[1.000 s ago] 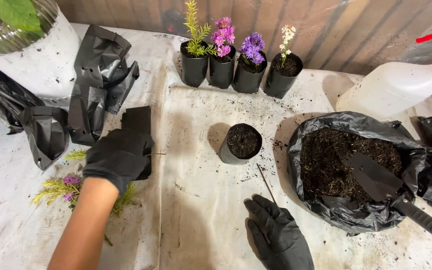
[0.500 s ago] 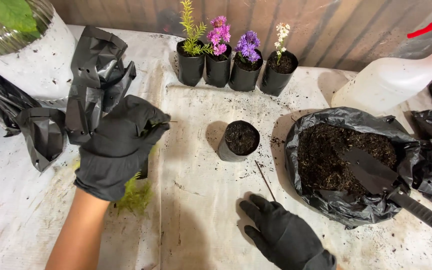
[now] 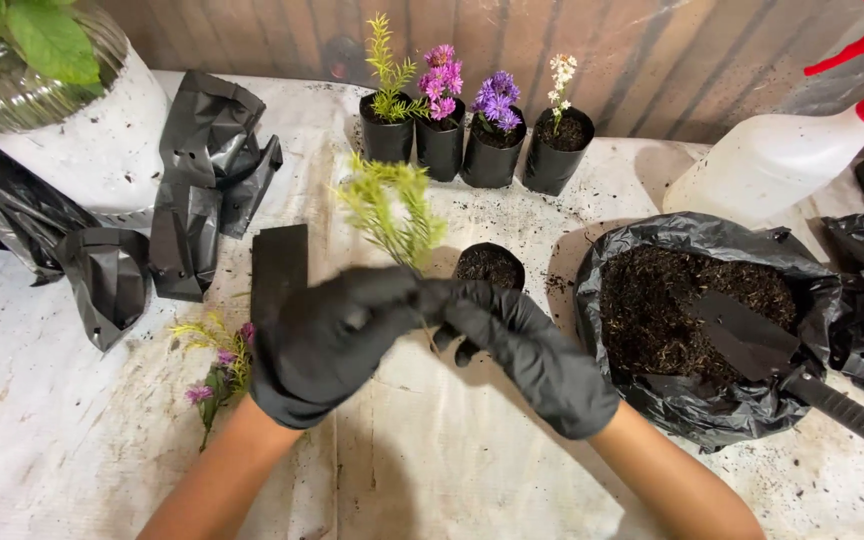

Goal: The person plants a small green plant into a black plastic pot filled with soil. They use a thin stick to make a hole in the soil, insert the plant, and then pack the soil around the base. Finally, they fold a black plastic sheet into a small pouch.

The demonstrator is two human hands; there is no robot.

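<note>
Gloved hands (image 3: pixel 432 340) apparently pinching green sprig (image 3: pixel 392 205), blurred

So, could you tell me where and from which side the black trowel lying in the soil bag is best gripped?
Grip the black trowel by its long ribbed handle, coming from the lower right. Its blade rests on the soil inside the soil bag, while the handle juts out over the bag's rim toward the right edge, free of anything around it, so a wrap around the handle looks easiest.
</note>
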